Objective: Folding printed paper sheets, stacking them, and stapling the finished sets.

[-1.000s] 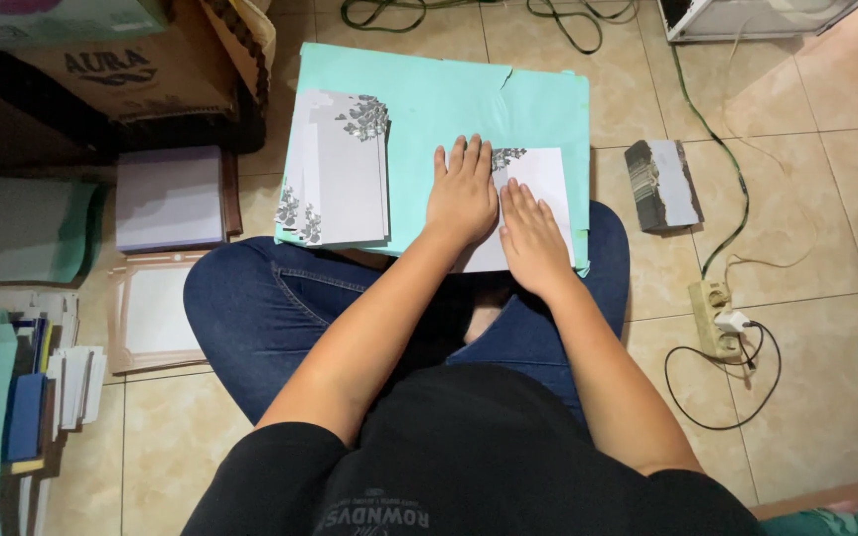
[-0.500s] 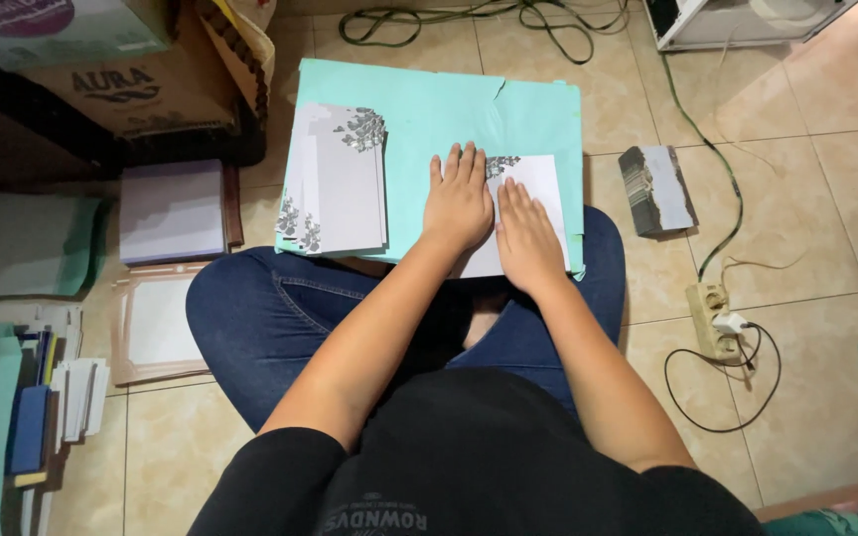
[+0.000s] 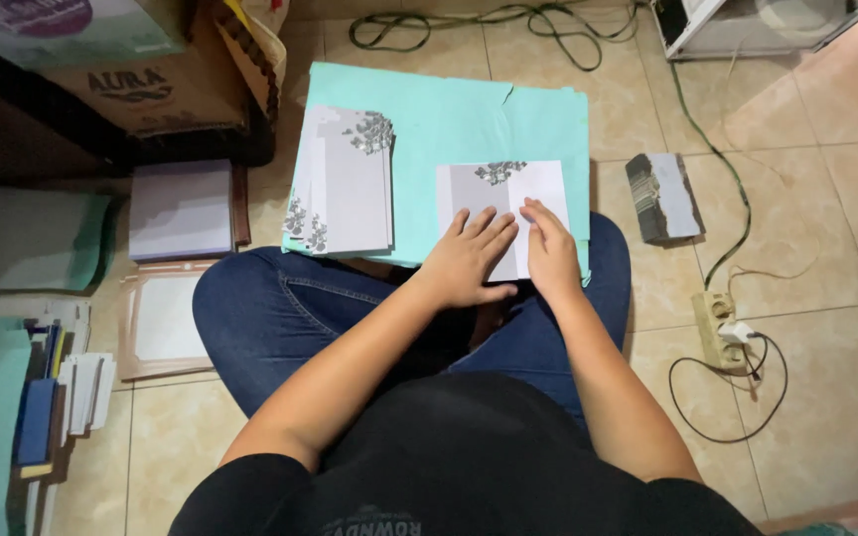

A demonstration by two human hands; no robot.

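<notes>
Grey card stack [image 3: 342,184] beside hands, power strip [image 3: 717,328] right

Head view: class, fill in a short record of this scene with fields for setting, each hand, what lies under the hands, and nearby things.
Setting: a person sits cross-legged on a tiled floor, a turquoise board across the lap.
Left hand: flat on the folded card, fingers spread.
Right hand: flat on the same card, beside the left hand.
Card: grey and white, leaf print at the top edge.
Stack of cards: on the board's left part, apart from the hands.
Nearby: power strip with cable, cardboard box.
</notes>
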